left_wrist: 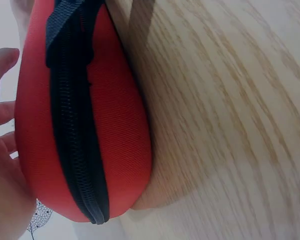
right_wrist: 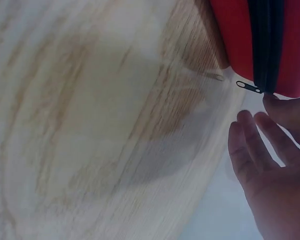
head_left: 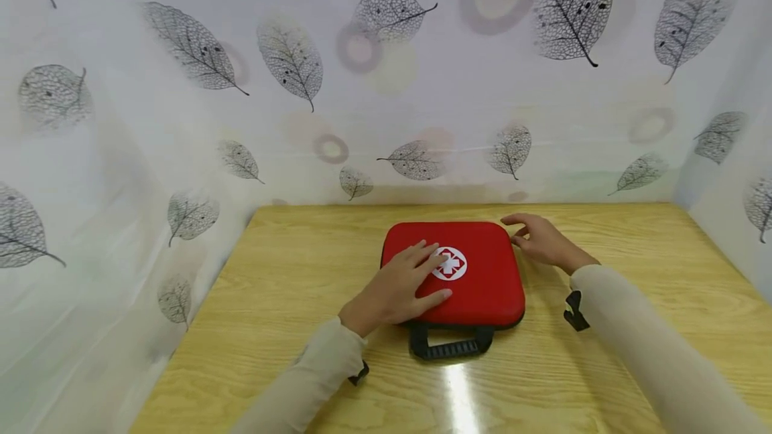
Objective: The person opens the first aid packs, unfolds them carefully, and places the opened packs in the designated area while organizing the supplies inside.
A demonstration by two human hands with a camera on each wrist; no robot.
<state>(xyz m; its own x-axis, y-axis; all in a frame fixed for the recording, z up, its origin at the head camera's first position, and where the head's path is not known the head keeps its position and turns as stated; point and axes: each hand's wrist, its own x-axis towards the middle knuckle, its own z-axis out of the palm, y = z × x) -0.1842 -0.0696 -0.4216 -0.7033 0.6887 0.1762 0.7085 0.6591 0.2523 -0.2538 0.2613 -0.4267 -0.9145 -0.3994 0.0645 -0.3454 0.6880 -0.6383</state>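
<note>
A red first aid case [head_left: 482, 286] with a white cross emblem lies flat on the table, its black handle [head_left: 452, 349] toward me. My left hand [head_left: 398, 283] rests on the lid's left half, fingers spread. In the left wrist view a black zipper [left_wrist: 72, 135] runs along the case's side, closed where it shows. Beside the case's far right corner is my right hand [head_left: 539, 240], fingers loosely bent. The right wrist view shows a zipper pull [right_wrist: 248, 87] sticking out at that corner, with the right thumb [right_wrist: 285, 110] close by the zipper's end; the fingers hold nothing.
The case stands on a wood-grain table [head_left: 289, 273]. Behind it and at both sides hangs a pale covering [head_left: 386, 106] printed with dark leaves. A black strap [head_left: 575, 311] sits at the right sleeve's wrist.
</note>
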